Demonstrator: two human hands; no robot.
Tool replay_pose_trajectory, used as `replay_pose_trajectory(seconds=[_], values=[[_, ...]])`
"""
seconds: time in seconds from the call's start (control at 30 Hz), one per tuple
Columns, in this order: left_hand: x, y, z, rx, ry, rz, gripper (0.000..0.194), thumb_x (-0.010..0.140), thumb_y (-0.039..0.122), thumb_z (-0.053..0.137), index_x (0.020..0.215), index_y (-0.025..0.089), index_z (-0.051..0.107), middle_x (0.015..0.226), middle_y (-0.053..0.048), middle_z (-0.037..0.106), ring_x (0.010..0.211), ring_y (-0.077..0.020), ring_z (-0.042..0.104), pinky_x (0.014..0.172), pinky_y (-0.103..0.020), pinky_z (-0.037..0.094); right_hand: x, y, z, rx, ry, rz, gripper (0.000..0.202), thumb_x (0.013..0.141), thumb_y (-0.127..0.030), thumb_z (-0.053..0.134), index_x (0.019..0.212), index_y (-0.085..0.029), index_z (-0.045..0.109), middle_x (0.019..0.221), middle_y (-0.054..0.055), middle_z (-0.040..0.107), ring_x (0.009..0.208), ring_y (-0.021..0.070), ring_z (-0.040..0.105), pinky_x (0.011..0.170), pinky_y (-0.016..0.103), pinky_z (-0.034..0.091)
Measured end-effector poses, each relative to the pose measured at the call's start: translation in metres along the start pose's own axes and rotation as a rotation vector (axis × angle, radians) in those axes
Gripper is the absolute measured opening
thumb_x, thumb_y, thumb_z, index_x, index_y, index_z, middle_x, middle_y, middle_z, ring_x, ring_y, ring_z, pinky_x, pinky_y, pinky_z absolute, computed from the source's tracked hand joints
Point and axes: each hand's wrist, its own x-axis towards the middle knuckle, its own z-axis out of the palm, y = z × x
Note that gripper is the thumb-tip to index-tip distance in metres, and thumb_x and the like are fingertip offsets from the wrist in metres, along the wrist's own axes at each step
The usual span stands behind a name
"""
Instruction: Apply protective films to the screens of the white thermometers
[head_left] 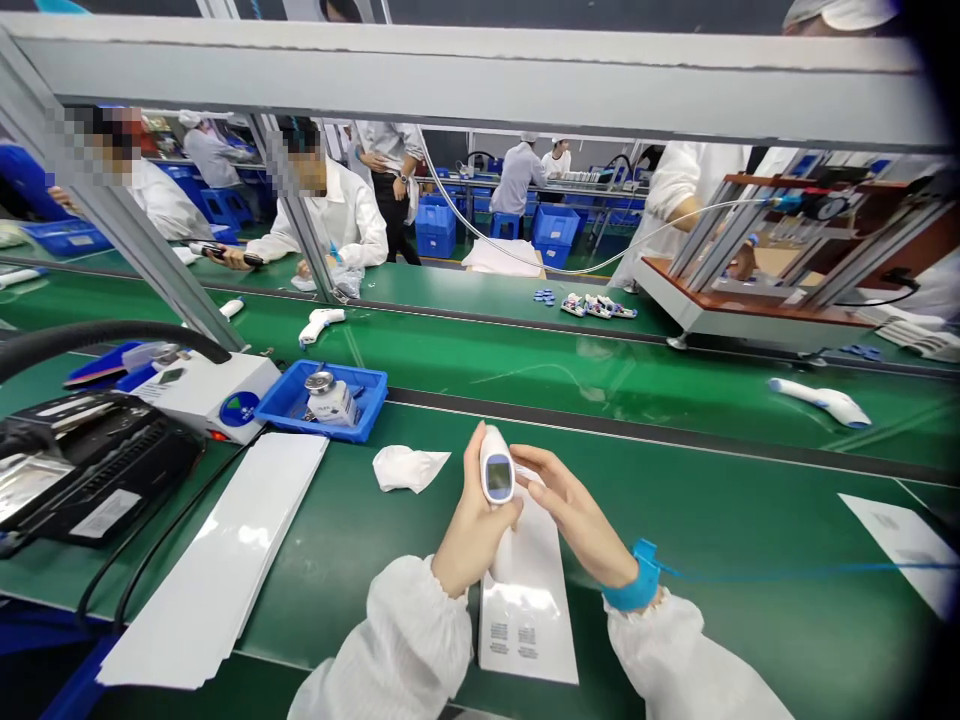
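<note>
Handheld thermometer [496, 462] was over the printed sheet [526, 605] on the green desk [337, 550]. The left hand [472, 525] had its fingers wrapped around it. The right hand [576, 510] was half spread beside it; I could not tell if it touched. It looked light, hard and slippery, so its sides seemed best to hold, not its screen [499, 479].

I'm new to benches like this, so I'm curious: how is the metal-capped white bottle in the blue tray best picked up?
Probably from above, gripping the white bottle by its sides, below the round metal cap: it seems to stand upright, and the walls of the blue tray would hinder a low sideways reach.
</note>
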Motion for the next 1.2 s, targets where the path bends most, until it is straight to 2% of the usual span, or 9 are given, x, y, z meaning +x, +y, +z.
replay_pose_trajectory(seconds=[0.17,0.33,0.47,0.53,0.8,0.93,1.03,1.1,1.2], values=[[-0.001,0.052,0.009,0.031,0.038,0.14,0.088,0.081,0.016,0.063,0.147,0.043,0.011,0.116,-0.001,0.051,0.073,-0.0103,0.052,0.073,-0.026,0.047,-0.009,-0.013,0.023,0.01,-0.108,-0.035,0.052,0.085,-0.048,0.061,0.131,-0.03,0.044,0.134,0.007,0.051,0.118,0.0237,0.052,0.098,0.039,0.045],[-0.004,0.068,0.013,-0.056,0.014,0.155,0.093,0.076,0.018,0.068,0.148,0.042,0.014,0.096,0.0,0.055,0.061,-0.0102,0.05,0.062,-0.026,0.049,-0.013,-0.019,0.035,-0.024,-0.108,-0.041,0.055,0.083,-0.05,0.064,0.131,-0.028,0.046,0.116,0.007,0.058,0.105,0.0234,0.057,0.093,0.039,0.046],[-0.003,0.069,0.015,-0.246,0.0,0.162,0.067,0.087,0.044,0.056,0.145,0.041,0.024,0.092,0.0,0.054,0.051,-0.0072,0.044,0.047,-0.021,0.043,-0.015,-0.022,0.039,-0.091,-0.086,-0.067,0.057,0.083,-0.045,0.066,0.133,-0.031,0.043,0.106,0.005,0.059,0.1,0.0222,0.057,0.091,0.038,0.046],[-0.001,0.068,0.015,-0.284,0.002,0.146,0.062,0.088,0.049,0.053,0.143,0.041,0.027,0.091,0.0,0.053,0.049,-0.0063,0.042,0.044,-0.02,0.04,-0.015,-0.022,0.041,-0.135,-0.076,-0.083,0.055,0.083,-0.043,0.066,0.132,-0.031,0.044,0.104,0.004,0.059,0.099,0.0217,0.057,0.092,0.037,0.046],[-0.003,0.067,0.01,-0.208,0.012,0.103,0.064,0.086,0.042,0.059,0.142,0.044,0.029,0.09,0.001,0.052,0.051,-0.0067,0.043,0.049,-0.022,0.042,-0.016,-0.017,0.042,-0.16,-0.091,-0.063,0.061,0.085,-0.045,0.062,0.138,-0.031,0.038,0.108,0.005,0.06,0.104,0.0237,0.057,0.094,0.039,0.046],[-0.004,0.066,0.007,-0.196,-0.022,0.085,0.071,0.086,0.036,0.06,0.145,0.042,0.022,0.088,0.0,0.051,0.053,-0.0082,0.046,0.051,-0.023,0.043,-0.016,-0.018,0.043,-0.126,-0.124,-0.036,0.061,0.086,-0.044,0.06,0.14,-0.029,0.035,0.115,0.007,0.059,0.106,0.0236,0.057,0.095,0.041,0.045],[-0.002,0.067,0.004,-0.152,-0.041,0.084,0.079,0.083,0.026,0.062,0.146,0.042,0.017,0.098,-0.001,0.053,0.064,-0.0112,0.052,0.061,-0.026,0.048,-0.014,-0.017,0.048,-0.157,-0.09,-0.033,0.06,0.084,-0.041,0.062,0.137,-0.03,0.038,0.119,0.007,0.058,0.109,0.0244,0.056,0.095,0.04,0.045],[-0.001,0.063,0.0,-0.103,-0.08,0.103,0.09,0.078,0.015,0.063,0.148,0.04,0.013,0.112,-0.004,0.053,0.081,-0.0156,0.056,0.076,-0.03,0.049,-0.01,-0.011,0.048,-0.21,-0.002,-0.008,0.055,0.081,-0.041,0.064,0.131,-0.028,0.045,0.112,0.007,0.06,0.105,0.0253,0.057,0.089,0.039,0.048],[0.003,0.041,-0.013,0.09,-0.059,0.127,0.101,0.068,0.004,0.062,0.151,0.028,0.01,0.128,-0.01,0.046,0.114,-0.0237,0.049,0.103,-0.038,0.036,0.008,0.011,0.028,-0.304,0.121,0.075,0.051,0.077,-0.047,0.061,0.121,-0.022,0.05,0.085,0.004,0.062,0.075,0.0232,0.061,0.066,0.036,0.052]])
